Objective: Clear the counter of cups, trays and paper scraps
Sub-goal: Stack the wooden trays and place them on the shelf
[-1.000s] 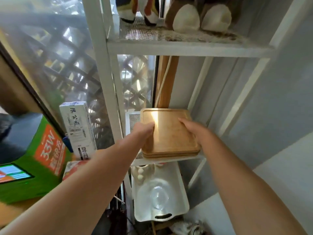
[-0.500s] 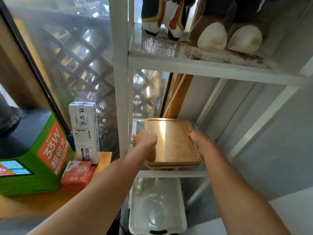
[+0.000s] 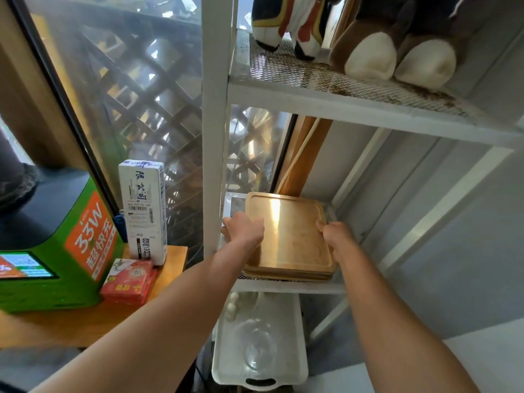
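Observation:
A square wooden tray (image 3: 289, 236) lies on top of a small stack of like trays on the middle mesh shelf (image 3: 286, 286) of a white metal rack. My left hand (image 3: 243, 229) grips the tray's left edge and my right hand (image 3: 336, 234) grips its right edge. Both arms reach forward from below. One shelf lower sits a white plastic tray (image 3: 300, 361) holding a clear glass cup (image 3: 256, 347) and small white pieces.
The rack's white upright post (image 3: 215, 123) stands just left of my left hand. Plush toys (image 3: 394, 43) sit on the upper shelf. On the wooden counter (image 3: 93, 316) to the left are a green charging station (image 3: 56, 251), a white box (image 3: 144, 211) and red packets (image 3: 130, 279).
The view has moved closer to the rack and slightly lower. Both hands stay on the wooden tray, which has been pushed a little deeper onto the middle shelf.

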